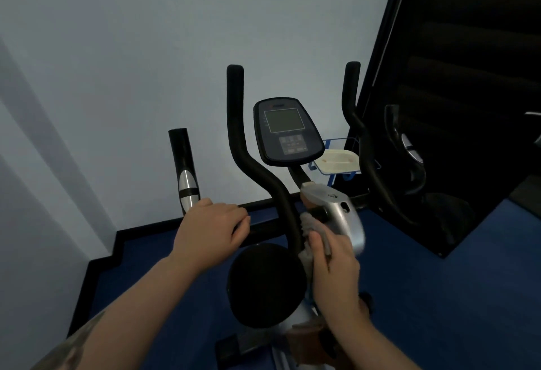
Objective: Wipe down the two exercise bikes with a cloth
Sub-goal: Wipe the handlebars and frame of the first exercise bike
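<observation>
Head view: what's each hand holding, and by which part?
Left hand grips the bike's horizontal handlebar, fingers curled over the bar. Right hand holds the grey cloth, bunched under its fingers, against the silver frame cover.

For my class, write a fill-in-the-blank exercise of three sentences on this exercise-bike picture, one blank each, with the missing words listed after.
1. The right hand presses a grey ____ against the bike's silver frame.
2. The left hand grips the bike's black ____.
3. The console stands between two upright black handles, and its screen is ____.

Missing words: cloth; handlebar; off
</observation>
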Demonstrator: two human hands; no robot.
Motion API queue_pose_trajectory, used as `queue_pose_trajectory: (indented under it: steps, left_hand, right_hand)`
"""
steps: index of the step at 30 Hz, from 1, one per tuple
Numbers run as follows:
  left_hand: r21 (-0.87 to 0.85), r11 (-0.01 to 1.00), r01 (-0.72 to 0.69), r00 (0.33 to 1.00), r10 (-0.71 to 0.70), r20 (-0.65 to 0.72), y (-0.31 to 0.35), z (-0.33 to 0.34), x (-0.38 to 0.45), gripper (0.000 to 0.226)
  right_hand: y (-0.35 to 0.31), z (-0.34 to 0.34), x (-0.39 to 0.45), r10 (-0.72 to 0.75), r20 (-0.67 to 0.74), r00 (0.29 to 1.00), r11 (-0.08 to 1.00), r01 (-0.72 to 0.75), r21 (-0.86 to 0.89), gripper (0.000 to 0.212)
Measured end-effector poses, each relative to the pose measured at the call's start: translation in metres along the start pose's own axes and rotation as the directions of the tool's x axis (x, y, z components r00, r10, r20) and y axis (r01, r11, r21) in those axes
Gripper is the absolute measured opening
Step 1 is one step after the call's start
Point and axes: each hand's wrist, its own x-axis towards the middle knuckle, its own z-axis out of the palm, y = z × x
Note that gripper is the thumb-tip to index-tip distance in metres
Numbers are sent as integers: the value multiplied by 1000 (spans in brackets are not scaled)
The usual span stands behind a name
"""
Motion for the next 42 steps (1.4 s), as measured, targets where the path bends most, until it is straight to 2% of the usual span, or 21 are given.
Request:
queue_pose_trajectory:
  steps: [3, 6, 11, 14, 17, 22, 26, 30, 32, 36, 38, 42]
  left_hand:
    - [-1, 1000, 9, 1000, -9, -5, 0, 1, 0, 43]
    - [1, 1000, 6, 1000, -6, -7, -1, 1, 0, 43]
    - [-9, 1000, 2, 1000, -2, 7, -1, 1, -1, 41]
    - [-5, 1000, 10, 1000, -10, -3, 0, 0, -1, 41]
    - [-4, 1000, 3, 1000, -3, 15, -1, -1, 0, 43]
    - [10, 1000, 5, 1000, -5, 30, 0, -1, 0, 44]
    - [5, 1000, -6, 999, 6, 31, -3, -1, 1, 44]
    - [0, 1000, -6, 999, 6, 39, -2, -3, 0, 42]
    - [-3, 1000, 3, 1000, -3, 29, -1, -2, 0, 42]
    - [-16, 1000, 6, 1000, -5, 27, 0, -3, 0, 39]
    - [-12, 1000, -13, 999, 13, 31, -1, -5, 0, 38]
    - [-41, 997, -64, 995, 67, 71, -4, -9, -2, 38]
  right_hand:
    - [-2, 3, 21, -11, -22, 1000, 1000, 11, -30, 28]
    - [-19, 14, 39, 38, -8, 999, 999, -37, 27, 33]
    - [-18, 14, -1, 20, 33, 999, 992, -24, 121, 38]
    - [-20, 11, 19, -49, 78, 996, 997, 44, 59, 36]
    - [-27, 16, 42, -41, 105, 994, 997, 35, 66, 34]
    - [-19, 9, -4, -39, 49, 998, 984, 30, 173, 34]
    - [-27, 14, 37, -37, 97, 995, 999, 34, 30, 29]
    - [-30, 14, 17, -4, 45, 999, 999, 1, 51, 34]
    - [-26, 3, 12, -12, 106, 994, 998, 4, 68, 35]
    - [-32, 0, 46, 33, 135, 990, 998, -25, -57, 33]
    - [-43, 4, 44, 17, 146, 989, 1000, -18, 0, 33]
    - [-52, -3, 37, -117, 176, 977, 985, 92, 144, 35]
